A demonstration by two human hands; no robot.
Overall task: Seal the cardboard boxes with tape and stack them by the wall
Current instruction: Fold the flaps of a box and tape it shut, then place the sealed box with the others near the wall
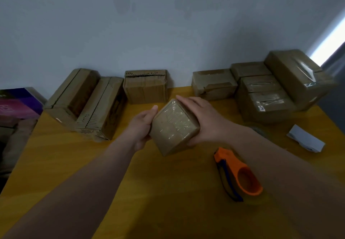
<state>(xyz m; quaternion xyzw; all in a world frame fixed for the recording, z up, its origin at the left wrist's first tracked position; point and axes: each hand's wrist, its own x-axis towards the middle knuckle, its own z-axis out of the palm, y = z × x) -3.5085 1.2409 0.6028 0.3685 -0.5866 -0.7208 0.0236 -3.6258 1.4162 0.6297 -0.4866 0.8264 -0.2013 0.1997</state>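
The left hand (142,124) and right hand (201,119) both grasp a taped box (174,126) at centre, seemingly ready for the sealed stack (265,96) by the wall (168,33) at two o'clock, while unsealed boxes (89,104) wait at ten o'clock and the tape dispenser (240,175) lies unheld at five.

The held box (174,126) hides the fingers of the left hand (142,126). At the far left, the picture's edge cuts off a purple box (18,104). The right forearm (270,154) covers most of a grey round thing (260,130), so it cannot be identified. The label (262,108) on the right taped boxes (268,104) is too small to read.
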